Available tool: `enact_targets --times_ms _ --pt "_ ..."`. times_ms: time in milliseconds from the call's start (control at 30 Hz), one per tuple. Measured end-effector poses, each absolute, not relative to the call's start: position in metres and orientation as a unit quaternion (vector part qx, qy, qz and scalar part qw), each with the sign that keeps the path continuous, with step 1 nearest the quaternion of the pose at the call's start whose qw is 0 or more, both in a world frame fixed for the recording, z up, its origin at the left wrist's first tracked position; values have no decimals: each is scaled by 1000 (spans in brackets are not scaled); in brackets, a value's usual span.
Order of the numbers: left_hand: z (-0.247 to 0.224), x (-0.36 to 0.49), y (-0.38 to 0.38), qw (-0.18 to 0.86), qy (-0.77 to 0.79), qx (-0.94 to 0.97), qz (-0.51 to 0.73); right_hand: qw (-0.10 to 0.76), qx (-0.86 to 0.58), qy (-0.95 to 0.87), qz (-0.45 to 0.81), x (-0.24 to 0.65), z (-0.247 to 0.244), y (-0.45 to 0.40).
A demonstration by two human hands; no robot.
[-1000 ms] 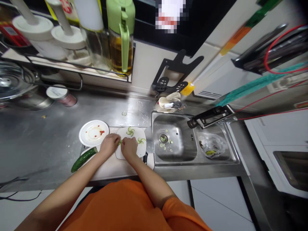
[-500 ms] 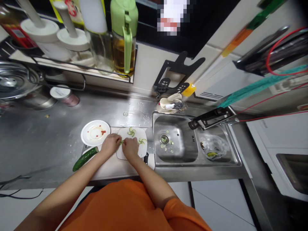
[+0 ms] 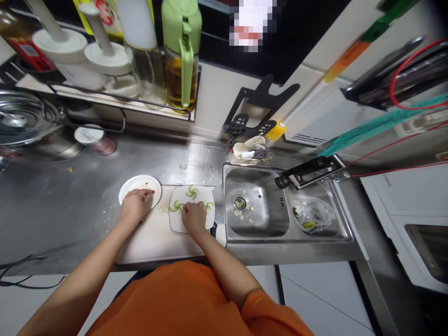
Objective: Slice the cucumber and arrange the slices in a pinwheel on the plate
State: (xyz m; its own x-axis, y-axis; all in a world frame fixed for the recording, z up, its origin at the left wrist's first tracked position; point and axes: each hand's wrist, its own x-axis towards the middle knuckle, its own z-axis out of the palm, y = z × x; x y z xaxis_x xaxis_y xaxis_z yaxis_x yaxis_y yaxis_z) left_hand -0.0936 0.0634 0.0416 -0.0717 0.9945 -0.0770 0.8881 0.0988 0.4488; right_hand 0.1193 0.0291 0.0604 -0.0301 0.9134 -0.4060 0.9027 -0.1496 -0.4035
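My left hand (image 3: 135,207) is over the round white plate (image 3: 123,190), fingertips pinched at a small red piece (image 3: 153,192) near its right side. The hand hides much of that plate. My right hand (image 3: 194,217) rests over the squarish white plate (image 3: 178,225) with its fingers curled in; what they hold, if anything, is hidden. Thin green cucumber slices (image 3: 191,192) lie on this plate in curved, pinwheel-like groups, at the top, left and right. Both plates are at the white cutting board (image 3: 154,245). Beside the squarish plate shows a black knife handle (image 3: 213,229).
Right of the board is a steel sink (image 3: 269,219) with cucumber rounds around its drain. A plastic bag (image 3: 311,212) lies in the side basin, below a black tap (image 3: 301,172). Behind stand a pink-sided tin (image 3: 100,140), a lidded pot (image 3: 45,144) and a bottle rack (image 3: 122,105).
My left hand has left the squarish plate and moved left to the round plate. A left slice group is now uncovered, while my forearm covers the whole cucumber. My right hand shifted slightly.
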Motion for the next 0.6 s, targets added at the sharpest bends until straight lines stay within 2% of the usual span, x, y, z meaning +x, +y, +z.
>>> enact_targets --times_ms 300,600 --pt "15 -117 74 162 696 689 123 -3 -690 -659 301 120 65 27" --pt "18 -119 76 182 704 676 120 -8 -687 -662 298 121 63 26"
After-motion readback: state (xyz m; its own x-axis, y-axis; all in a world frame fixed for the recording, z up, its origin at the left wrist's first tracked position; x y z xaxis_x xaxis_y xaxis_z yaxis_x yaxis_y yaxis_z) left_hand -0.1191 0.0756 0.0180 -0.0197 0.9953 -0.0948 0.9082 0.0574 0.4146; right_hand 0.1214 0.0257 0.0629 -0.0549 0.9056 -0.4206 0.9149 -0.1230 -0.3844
